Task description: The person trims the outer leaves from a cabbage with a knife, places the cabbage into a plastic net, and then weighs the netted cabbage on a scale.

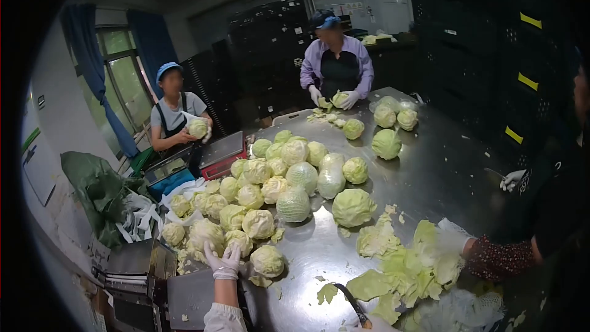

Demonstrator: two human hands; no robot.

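My left hand [224, 262], in a white glove, reaches forward with its fingers spread at the near edge of a heap of cabbages. Its fingertips overlap a pale cabbage [204, 233] and a smaller cabbage [238, 243] beside it. Another trimmed cabbage [267, 261] sits just right of the hand. At the bottom edge my right hand [382, 324], gloved and partly cut off by the frame, grips a knife with a dark curved blade [351, 300] and a brown handle. The blade points up and left, near a loose green leaf [327, 293].
Cut outer leaves [424, 264] lie piled on the metal table [307, 289]. A co-worker's sleeve [504, 258] reaches in from the right. Two people [338, 64] across the table handle cabbages. A scale [222, 150] stands back left; dark crates [467, 55] are stacked at right.
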